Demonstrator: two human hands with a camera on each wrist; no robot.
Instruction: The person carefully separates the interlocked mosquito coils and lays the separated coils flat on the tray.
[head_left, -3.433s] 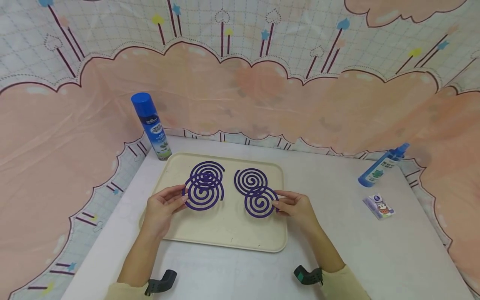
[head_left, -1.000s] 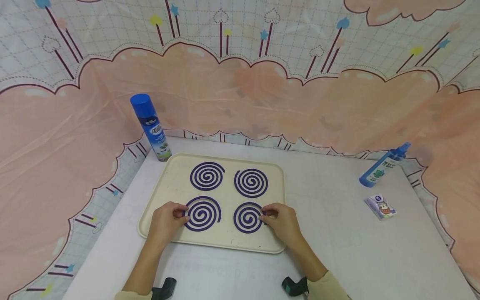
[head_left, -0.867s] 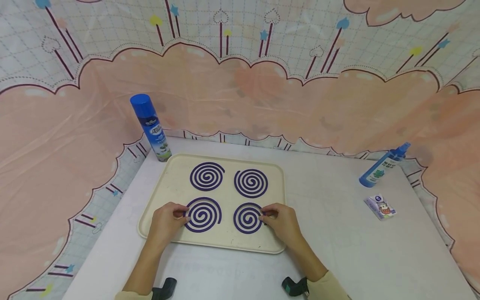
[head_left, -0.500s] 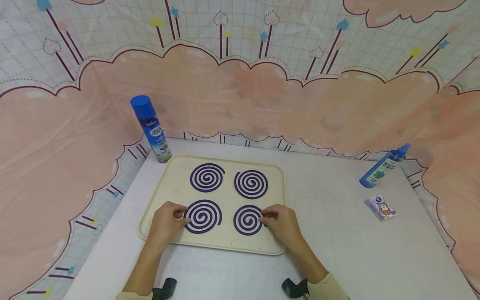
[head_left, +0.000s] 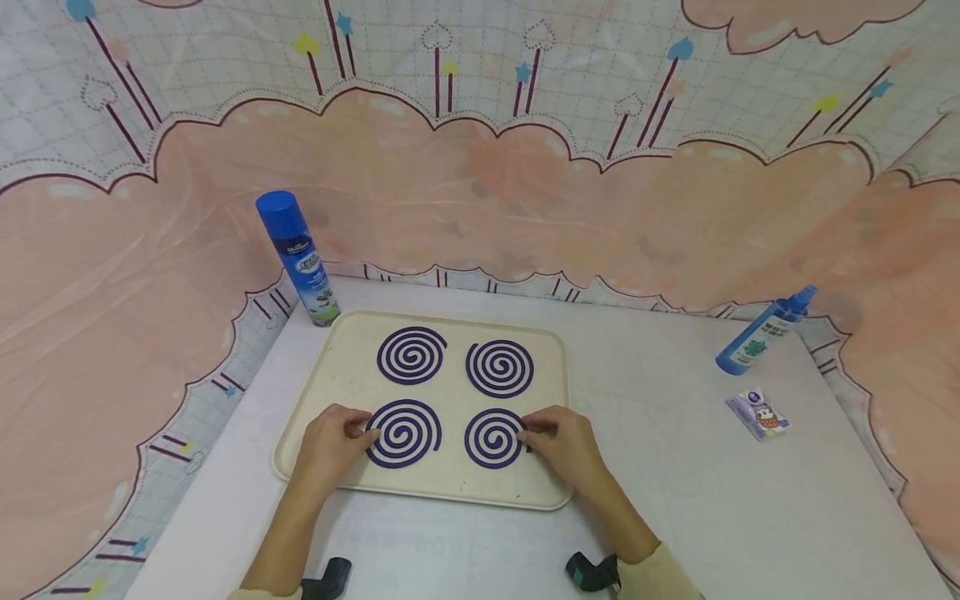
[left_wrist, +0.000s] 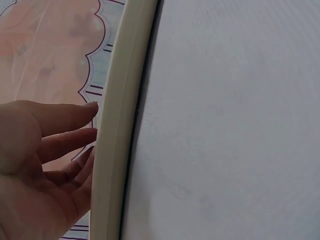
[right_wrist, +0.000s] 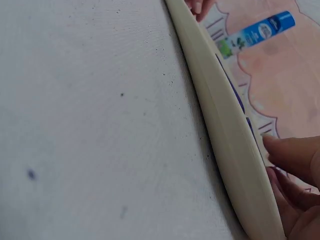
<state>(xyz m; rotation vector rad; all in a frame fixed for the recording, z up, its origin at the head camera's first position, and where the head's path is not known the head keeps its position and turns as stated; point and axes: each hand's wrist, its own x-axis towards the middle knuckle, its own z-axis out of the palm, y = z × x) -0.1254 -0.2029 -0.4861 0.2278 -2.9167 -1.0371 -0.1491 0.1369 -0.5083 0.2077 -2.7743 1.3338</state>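
Two purple mosquito coils lie flat in the front half of a cream tray. My left hand holds the left edge of the front-left coil between thumb and fingers. At its right edge, the smaller-looking front-right coil is pinched by my right hand. A back-left coil and a back-right coil lie untouched behind them. In the left wrist view the tray rim hides the fingertips; in the right wrist view the thumb shows past the tray edge.
A blue spray can stands at the tray's back-left corner. Far right on the white table are a blue pump bottle and a small purple-white packet. A patterned curtain hangs behind the table.
Earlier both hands held the front coils raised, overlapping the back coils in view; they have come down and toward me onto the tray. Over the last second the hands stay almost still.
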